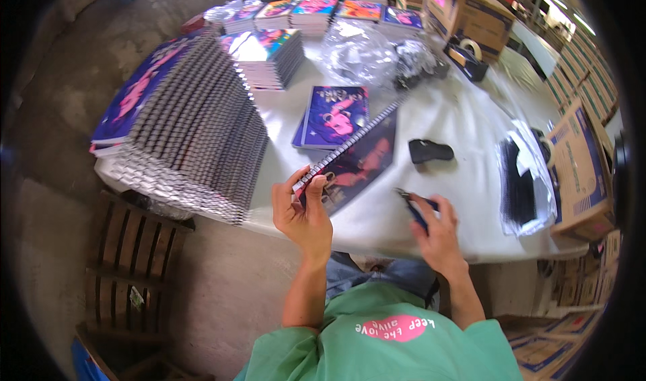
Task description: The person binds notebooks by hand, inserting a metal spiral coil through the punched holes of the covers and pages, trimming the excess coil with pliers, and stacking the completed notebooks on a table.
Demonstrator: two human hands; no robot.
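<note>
My left hand [303, 213] pinches the near end of a spiral-bound notebook [363, 162], thumb on the dark cover and fingers at the coil. The notebook is tilted, its bound edge running up and away to the right. In my right hand [437, 232] is a pair of dark-handled pliers [422, 211], their jaws pointing up and left, apart from the notebook. Just beyond the held notebook lie purple-and-pink notebooks [336, 115], partly covered by it. A small black object [431, 151] of unclear kind rests on the table beyond my right hand.
A tall stack of coil-bound notebooks [195, 119] fills the table's left side. More book stacks [269, 58] stand at the back, beside crumpled clear plastic [356, 51]. A tape dispenser [468, 58], cardboard boxes [582, 169] and a bag of black coils [518, 186] are at right.
</note>
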